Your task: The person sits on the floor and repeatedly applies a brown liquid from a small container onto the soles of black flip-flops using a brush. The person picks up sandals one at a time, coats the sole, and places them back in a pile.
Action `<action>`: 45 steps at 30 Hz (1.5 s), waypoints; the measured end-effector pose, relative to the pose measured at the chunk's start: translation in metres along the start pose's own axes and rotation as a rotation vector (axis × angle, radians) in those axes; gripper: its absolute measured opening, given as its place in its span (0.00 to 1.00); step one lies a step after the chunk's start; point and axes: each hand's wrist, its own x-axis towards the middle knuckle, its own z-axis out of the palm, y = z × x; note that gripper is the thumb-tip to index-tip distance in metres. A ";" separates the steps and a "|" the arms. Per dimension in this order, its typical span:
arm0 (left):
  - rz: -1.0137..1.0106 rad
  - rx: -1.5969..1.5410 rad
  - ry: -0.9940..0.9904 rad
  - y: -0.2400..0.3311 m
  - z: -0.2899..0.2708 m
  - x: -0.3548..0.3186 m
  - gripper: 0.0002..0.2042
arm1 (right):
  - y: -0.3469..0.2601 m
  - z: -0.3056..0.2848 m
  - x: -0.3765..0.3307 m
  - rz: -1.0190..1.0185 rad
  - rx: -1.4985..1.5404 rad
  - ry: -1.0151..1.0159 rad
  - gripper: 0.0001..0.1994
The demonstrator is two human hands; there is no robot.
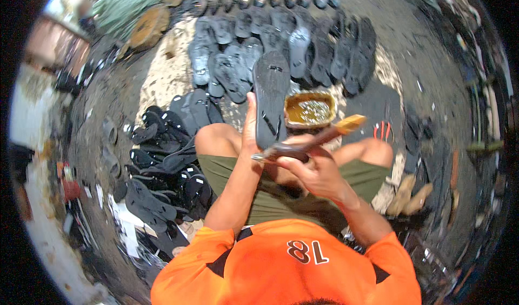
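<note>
My left hand (250,122) is closed on the left edge of a black flip-flop sole (272,91), held upright above my lap with strap slots showing in it. In my right hand (318,171) is a long tool (328,135) with a pale metal tip, a dark brown shaft and a yellowish end; blur hides its exact kind. Its metal tip points left, close to the sole's lower end and my left wrist. Just right of the sole stands an open container (311,109) with brownish, shiny contents.
Rows of black soles (300,45) lie on a pale, spotted mat (172,54) ahead. Piled black flip-flops (162,143) sit left of my knee. A dark flat sheet (373,110) lies right of the container, and tan foot-shaped forms (411,197) rest beyond my right knee.
</note>
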 end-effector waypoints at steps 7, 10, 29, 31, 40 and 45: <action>0.149 0.125 0.107 0.140 -0.014 0.079 0.20 | -0.027 -0.063 -0.017 -0.188 -0.030 0.659 0.21; 0.290 0.211 0.092 0.221 -0.065 0.125 0.19 | -0.015 -0.074 -0.025 -0.118 -0.023 0.724 0.21; 1.158 1.592 1.447 0.216 -0.117 -0.233 0.15 | 0.043 -0.128 0.006 0.254 -0.257 0.900 0.25; 1.217 1.555 1.688 0.212 -0.124 -0.287 0.18 | 0.044 -0.129 0.010 0.322 -0.296 0.932 0.27; 0.877 1.216 2.210 0.182 -0.197 -0.492 0.38 | 0.036 -0.116 0.034 0.197 -0.306 0.738 0.29; 0.311 1.430 1.953 0.158 -0.189 -0.453 0.31 | 0.068 -0.112 0.056 0.157 -0.191 0.614 0.24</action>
